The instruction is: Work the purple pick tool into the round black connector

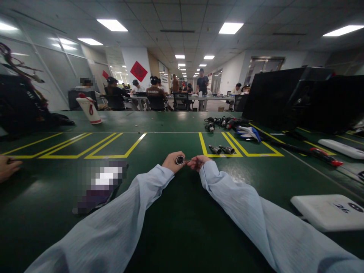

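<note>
My left hand (171, 163) is closed around a round metal fitting (180, 160), whose ring-shaped open end faces me. Thumb and fingers of my right hand (199, 163) pinch a thin metal rod (187, 160) that reaches across to the fitting's side. Whether the rod's tip enters the fitting is too small to tell. Both hands are close together just above the green table (176, 212). Beyond my right hand, two metal cylindrical fittings (215, 149) lie side by side within a yellow-taped box.
A bundle of dark connectors and cables (224, 122) and a blue-white glove (248, 133) lie farther back right. White devices (330, 212) and a red-black tool (324, 155) are at right. At left are a phone-like item (99, 189), a cup (89, 110) and another person's hand (8, 167).
</note>
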The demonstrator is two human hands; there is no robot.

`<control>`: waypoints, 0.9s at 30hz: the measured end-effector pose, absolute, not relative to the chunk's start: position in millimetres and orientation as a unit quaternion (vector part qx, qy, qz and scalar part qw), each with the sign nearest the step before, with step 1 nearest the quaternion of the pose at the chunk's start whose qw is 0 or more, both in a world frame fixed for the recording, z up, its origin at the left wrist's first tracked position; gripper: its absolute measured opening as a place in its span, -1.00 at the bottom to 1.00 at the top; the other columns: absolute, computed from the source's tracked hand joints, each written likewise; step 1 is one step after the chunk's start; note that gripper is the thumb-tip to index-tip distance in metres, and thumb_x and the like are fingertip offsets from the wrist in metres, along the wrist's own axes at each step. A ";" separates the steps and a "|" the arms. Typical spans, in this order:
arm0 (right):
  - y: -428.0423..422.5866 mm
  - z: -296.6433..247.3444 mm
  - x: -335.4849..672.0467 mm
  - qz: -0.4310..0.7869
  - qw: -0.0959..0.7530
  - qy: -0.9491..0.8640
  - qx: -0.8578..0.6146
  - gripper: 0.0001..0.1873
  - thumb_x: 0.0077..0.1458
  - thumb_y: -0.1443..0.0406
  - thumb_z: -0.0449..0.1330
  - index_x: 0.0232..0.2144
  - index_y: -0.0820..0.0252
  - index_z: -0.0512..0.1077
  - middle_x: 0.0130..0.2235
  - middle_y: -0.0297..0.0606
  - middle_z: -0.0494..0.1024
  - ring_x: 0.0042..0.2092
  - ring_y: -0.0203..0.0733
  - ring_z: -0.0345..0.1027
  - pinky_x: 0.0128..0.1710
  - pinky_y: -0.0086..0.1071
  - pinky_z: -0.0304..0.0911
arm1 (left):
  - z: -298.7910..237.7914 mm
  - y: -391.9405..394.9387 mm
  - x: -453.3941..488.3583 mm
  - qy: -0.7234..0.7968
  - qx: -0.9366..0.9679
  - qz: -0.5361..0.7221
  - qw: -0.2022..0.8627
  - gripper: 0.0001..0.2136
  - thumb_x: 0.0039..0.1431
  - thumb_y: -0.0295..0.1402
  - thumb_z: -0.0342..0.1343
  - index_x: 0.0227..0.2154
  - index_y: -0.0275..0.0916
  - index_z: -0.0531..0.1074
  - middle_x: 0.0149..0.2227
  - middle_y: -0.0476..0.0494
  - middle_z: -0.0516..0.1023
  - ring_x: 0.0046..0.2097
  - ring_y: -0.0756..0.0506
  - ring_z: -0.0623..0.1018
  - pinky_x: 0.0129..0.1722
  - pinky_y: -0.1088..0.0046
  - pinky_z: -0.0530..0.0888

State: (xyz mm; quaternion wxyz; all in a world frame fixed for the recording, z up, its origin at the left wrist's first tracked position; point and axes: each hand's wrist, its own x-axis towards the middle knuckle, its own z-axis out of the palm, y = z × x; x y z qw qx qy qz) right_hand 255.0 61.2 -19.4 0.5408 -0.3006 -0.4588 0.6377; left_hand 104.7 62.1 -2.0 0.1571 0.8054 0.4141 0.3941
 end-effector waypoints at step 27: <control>-30.4 3.4 275.0 0.555 0.533 -0.543 -0.336 -0.58 -0.08 0.10 0.09 -0.80 0.19 0.18 -0.84 -0.44 0.21 -0.75 -0.43 0.03 -0.72 -0.47 -0.10 | 22.2 -70.1 126.2 0.482 0.849 0.201 0.086 -0.79 0.09 -0.29 -0.17 -0.49 -0.23 0.31 -0.44 -0.08 0.34 -0.40 -0.02 0.33 -0.45 0.47 0.27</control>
